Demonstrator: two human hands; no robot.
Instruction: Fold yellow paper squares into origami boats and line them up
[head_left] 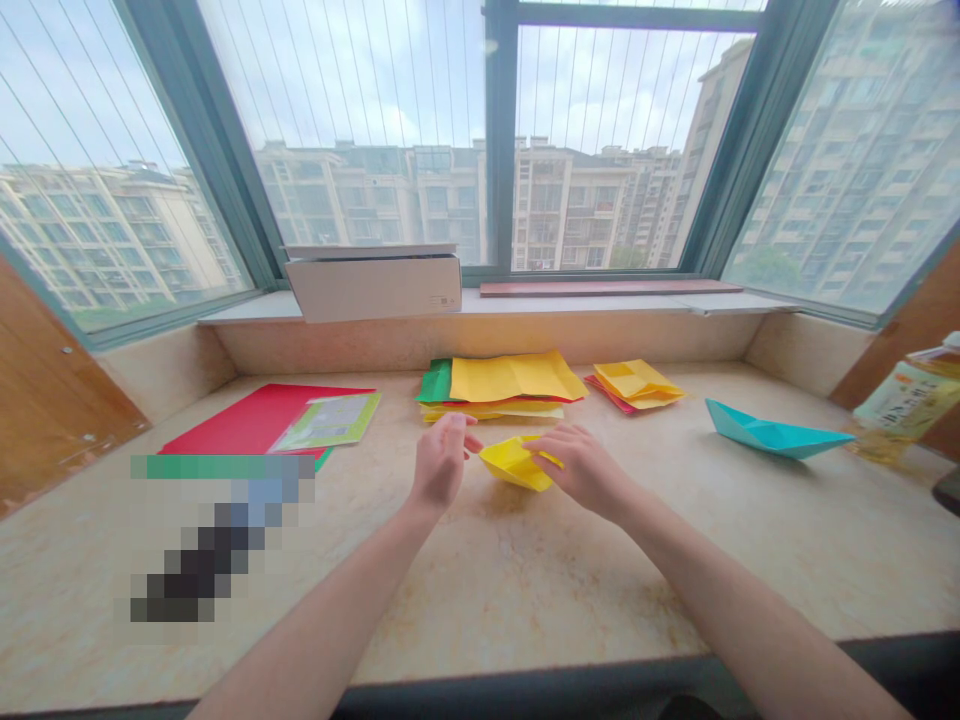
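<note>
A small yellow paper boat (512,468) sits between my hands, just above or on the stone counter; I cannot tell which. My right hand (585,462) has its fingers and thumb over the boat's right side, gripping it there. Close to the boat's left tip is my left hand (444,460), fingers curved and apart, with nothing visible in them. Behind the hands lies a stack of folded yellow paper (517,377), with green paper (435,381) at its left. To its right is a smaller pile of folded yellow and red paper (637,382).
A turquoise paper boat (776,436) stands at the right, beside a bottle of yellowish liquid (911,400). Red sheets (232,420) and a clear-and-green packet (330,420) lie left, near a blurred-out patch. A white box (375,285) rests on the window ledge.
</note>
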